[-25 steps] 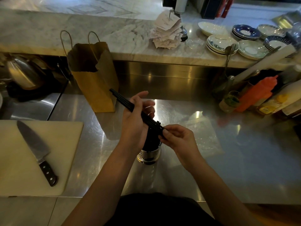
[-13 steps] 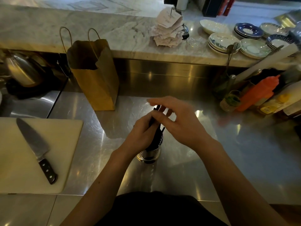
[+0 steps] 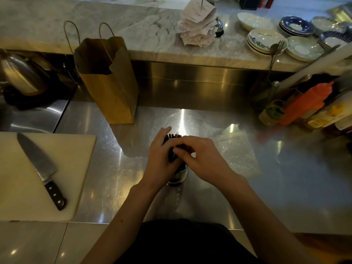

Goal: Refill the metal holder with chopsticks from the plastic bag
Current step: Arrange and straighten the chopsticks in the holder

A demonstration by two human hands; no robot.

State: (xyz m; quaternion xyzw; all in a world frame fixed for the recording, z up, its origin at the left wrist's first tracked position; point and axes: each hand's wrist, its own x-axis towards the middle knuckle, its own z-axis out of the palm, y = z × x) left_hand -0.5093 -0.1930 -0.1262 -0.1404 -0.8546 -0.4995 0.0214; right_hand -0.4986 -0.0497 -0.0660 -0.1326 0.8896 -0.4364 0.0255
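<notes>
The round metal holder (image 3: 180, 175) stands on the steel counter in the middle of the view, mostly hidden by my hands. A bundle of dark chopsticks (image 3: 172, 135) stands upright in it, tips showing above my fingers. My left hand (image 3: 162, 159) wraps around the bundle from the left. My right hand (image 3: 200, 159) curls its fingers against the bundle from the right. A flat clear plastic bag (image 3: 236, 149) lies on the counter just right of my hands.
A brown paper bag (image 3: 110, 82) stands behind and to the left. A white cutting board (image 3: 80, 149) with a large knife (image 3: 41, 168) lies at left. Sauce bottles (image 3: 304, 103) crowd the right; stacked plates (image 3: 266, 40) sit on the marble ledge.
The chopsticks went from tilted in my left hand to upright inside the holder. Both hands dropped lower and closed around the bundle.
</notes>
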